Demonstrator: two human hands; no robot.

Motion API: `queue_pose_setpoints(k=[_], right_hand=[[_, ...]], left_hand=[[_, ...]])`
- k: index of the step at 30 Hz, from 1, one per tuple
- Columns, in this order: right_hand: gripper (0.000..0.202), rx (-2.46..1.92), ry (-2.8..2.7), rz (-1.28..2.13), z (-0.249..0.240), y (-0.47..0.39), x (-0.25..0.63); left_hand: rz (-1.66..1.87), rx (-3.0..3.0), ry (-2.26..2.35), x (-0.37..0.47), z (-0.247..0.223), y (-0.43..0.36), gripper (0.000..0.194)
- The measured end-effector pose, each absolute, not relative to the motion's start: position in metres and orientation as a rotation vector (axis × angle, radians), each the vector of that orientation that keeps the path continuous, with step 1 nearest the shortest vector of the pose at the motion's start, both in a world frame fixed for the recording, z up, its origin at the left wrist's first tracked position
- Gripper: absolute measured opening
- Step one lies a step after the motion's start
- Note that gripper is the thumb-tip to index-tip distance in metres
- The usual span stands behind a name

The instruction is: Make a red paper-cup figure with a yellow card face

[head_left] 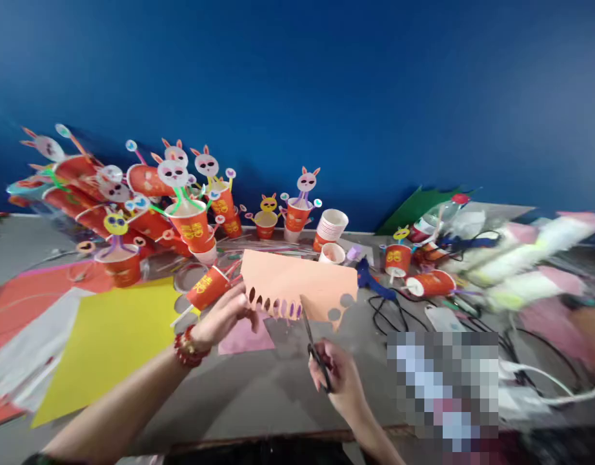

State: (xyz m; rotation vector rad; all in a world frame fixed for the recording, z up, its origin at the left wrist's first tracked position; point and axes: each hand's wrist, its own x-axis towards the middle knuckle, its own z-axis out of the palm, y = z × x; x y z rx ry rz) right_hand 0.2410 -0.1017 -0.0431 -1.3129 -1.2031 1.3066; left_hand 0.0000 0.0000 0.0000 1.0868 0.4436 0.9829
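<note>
My left hand (227, 318), with a red beaded bracelet at the wrist, pinches the left edge of a peach paper sheet (297, 274) and holds it up above the table. A row of dark and purple petal shapes runs along the sheet's lower edge, and round holes are cut out at its right corner. In my right hand (339, 378) are black-handled scissors (312, 352). Their blades meet the sheet's lower edge beside the last petal shapes; whether the blades are apart is too blurred to tell. A pink paper piece (246, 337) lies below the sheet.
Red paper cups with rabbit-face figures (186, 223) crowd the back left. Yellow paper (108, 342) lies at left. Stacked white cups (332, 226) stand behind the sheet. A blue glue gun (375, 281), cords, a bottle (445, 213) and wrapped bundles (534, 258) occupy the right.
</note>
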Motion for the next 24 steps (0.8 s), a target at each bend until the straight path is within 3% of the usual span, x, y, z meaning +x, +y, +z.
queue_pose_setpoints(k=[3,10,24], right_hand=[[0.057,-1.298,-1.186,1.302,-0.045,-0.102,0.236],[0.047,-1.307,-1.24,1.334,-0.043,-0.106,0.236],[0.051,-1.28,-1.233,1.404,-0.035,-0.102,0.231]], left_hand=[[0.995,1.069,0.552,0.011,0.009,-0.012,0.028],[1.056,0.914,0.765,0.021,0.015,-0.015,0.036],[1.008,0.996,0.582,0.005,0.016,-0.022,0.027]])
